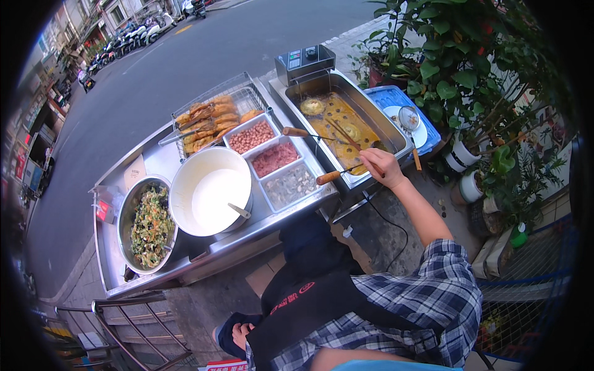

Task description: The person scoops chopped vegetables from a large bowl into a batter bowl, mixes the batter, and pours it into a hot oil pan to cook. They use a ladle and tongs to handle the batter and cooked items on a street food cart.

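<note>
My right hand (383, 164) grips long wooden chopsticks (344, 134), whose tips reach down over the oil in a rectangular steel deep fryer (371, 104). Near the tips, a pale round fritter (351, 133) floats in the oil. Another fritter (313, 106) bubbles at the far end. Two ladles with wooden handles, one upper (295, 132) and one lower (328, 177), lean across the fryer's left rim with their metal ends towards the oil. Down by my knee, my left hand (241, 334) rests against the dark trouser leg, partly hidden by the black apron; nothing shows in it.
Left of the fryer, a steel cart (274, 227) bears a batter pot (178, 197), a vegetable bowl (121, 227), tubs of peanuts (252, 134), minced meat (274, 159) and greyish food (290, 185), and a rack (253, 90) of fried pieces. A strainer (409, 118) and potted plants stand right.
</note>
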